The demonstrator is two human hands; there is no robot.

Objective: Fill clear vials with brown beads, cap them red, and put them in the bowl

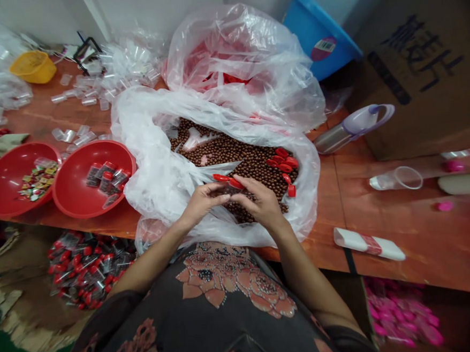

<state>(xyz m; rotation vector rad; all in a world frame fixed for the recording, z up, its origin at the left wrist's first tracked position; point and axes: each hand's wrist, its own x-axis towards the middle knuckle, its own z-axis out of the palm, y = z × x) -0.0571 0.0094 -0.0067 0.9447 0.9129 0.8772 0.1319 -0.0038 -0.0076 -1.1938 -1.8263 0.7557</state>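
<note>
Where the wooden table (pixel 383 224) meets my lap, a clear plastic bag (pixel 150 176) sits open, heaped with brown round balls (pixel 233 157) and loose red caps (pixel 284 164). Two red bowls stand left of it: the nearer (pixel 75 192) holds red-capped packets (pixel 106 177), the farther (pixel 2 187) small colourful pieces (pixel 38 181). My left hand (pixel 202 202) and right hand (pixel 259 201) meet above the balls, fingertips together, clamped on a small red-capped tube (pixel 229 183), its lower part hidden behind my fingers.
</note>
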